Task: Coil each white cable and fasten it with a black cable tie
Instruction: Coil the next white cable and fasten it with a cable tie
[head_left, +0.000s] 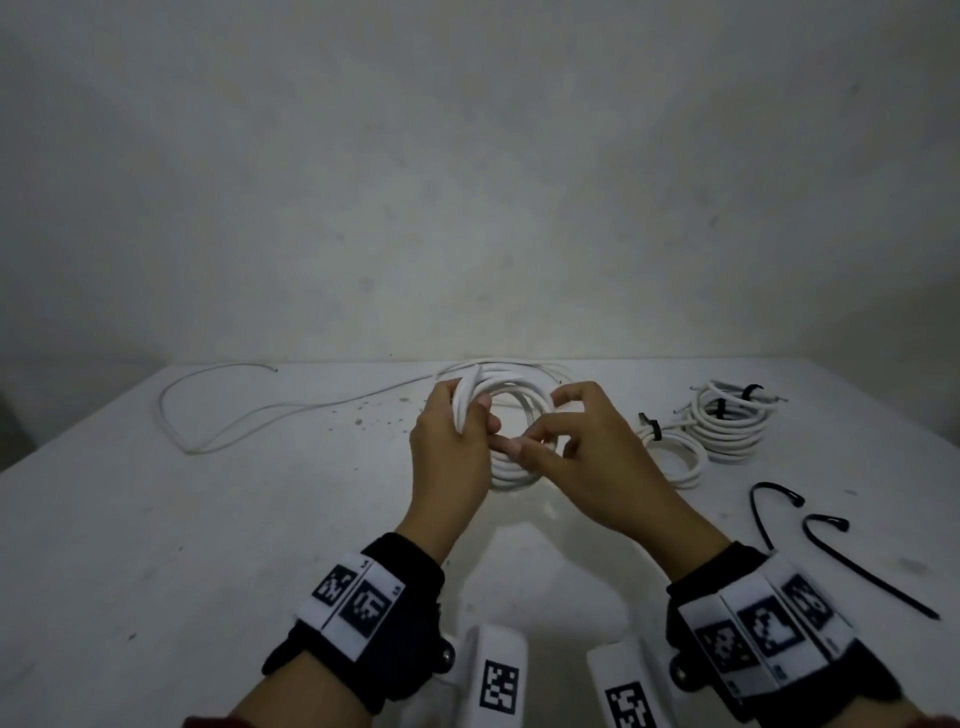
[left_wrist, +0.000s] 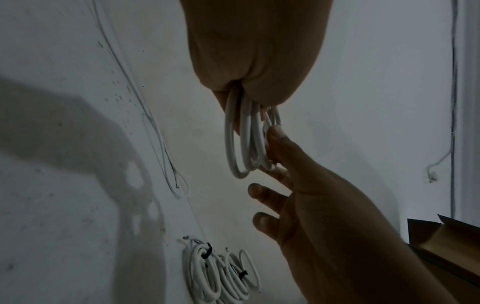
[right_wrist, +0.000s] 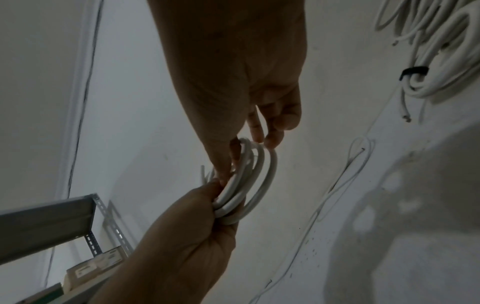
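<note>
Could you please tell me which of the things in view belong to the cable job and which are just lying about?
Job:
- white cable coil, gripped by left hand, pinched by right hand
- loose cable tail
- two black cable ties
- tied coils

Lying about:
- metal shelf
- cardboard box

Open table (head_left: 218, 545) is lying free on the left, crossed only by a loose cable tail (head_left: 291, 410) trailing far-left. On the right, tied coils (head_left: 727, 426) and two black cable ties (head_left: 831, 545) are crowding the surface.
</note>
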